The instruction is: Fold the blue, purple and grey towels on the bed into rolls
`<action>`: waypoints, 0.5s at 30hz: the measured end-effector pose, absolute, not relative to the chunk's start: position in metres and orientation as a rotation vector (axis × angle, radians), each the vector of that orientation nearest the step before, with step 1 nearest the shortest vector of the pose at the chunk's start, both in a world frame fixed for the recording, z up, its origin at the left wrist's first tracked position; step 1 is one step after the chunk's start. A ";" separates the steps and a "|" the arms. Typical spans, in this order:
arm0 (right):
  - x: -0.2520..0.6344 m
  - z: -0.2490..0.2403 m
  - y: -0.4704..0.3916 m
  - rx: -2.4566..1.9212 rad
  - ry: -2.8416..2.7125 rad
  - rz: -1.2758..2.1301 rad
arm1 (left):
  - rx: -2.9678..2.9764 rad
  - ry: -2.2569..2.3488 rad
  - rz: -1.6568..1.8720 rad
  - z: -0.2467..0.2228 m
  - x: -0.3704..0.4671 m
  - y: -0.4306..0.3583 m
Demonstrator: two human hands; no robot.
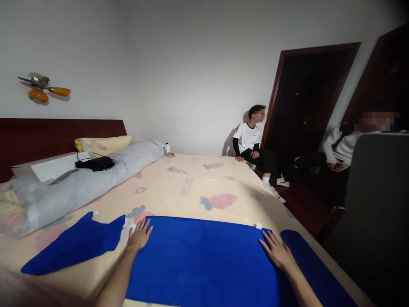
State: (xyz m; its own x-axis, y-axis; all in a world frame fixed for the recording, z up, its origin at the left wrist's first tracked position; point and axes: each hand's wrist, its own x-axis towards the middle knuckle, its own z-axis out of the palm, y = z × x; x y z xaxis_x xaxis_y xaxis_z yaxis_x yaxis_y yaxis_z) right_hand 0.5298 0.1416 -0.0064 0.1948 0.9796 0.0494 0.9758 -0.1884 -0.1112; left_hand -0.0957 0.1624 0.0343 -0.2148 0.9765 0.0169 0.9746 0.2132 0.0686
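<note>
A large blue cloth (204, 260) lies spread flat on the bed, a small white tag at its far right corner. My left hand (139, 235) rests at its far left corner, fingers stretched out. On the far right corner lies my right hand (279, 251), fingers spread, just below the tag. Left of my left arm is a second blue cloth (79, 245), rumpled and uneven in outline. Beyond my right hand, another blue cloth (315, 266) runs along the bed's right edge, partly hidden by my forearm.
The bed sheet (182, 183) has a pink carrot print. A rolled grey quilt (96, 187) lies at the left with a black item (95, 163) on it, near a white box (60, 165). One person (249, 136) sits on the far bed corner, another (340, 149) sits at the right.
</note>
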 end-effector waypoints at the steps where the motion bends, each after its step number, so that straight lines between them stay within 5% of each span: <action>1: 0.530 -0.006 0.141 -2.344 -1.903 0.013 | 1.952 2.443 0.098 0.034 -0.094 0.163; 7: 0.478 0.007 0.115 -2.089 -1.848 -0.428 | 2.236 2.320 0.150 0.028 -0.031 0.153; 15: 0.301 -0.041 0.006 -1.533 -2.040 -0.398 | 2.556 1.504 0.221 0.024 0.118 0.139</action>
State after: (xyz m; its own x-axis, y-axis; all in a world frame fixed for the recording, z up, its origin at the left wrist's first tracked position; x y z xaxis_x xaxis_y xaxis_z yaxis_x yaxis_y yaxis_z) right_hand 0.3006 0.0059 -0.0413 -0.1965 0.7846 0.5880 0.9482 0.3047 -0.0897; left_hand 0.1182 0.1392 0.0243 0.4810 0.8757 0.0425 0.8510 -0.4780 0.2177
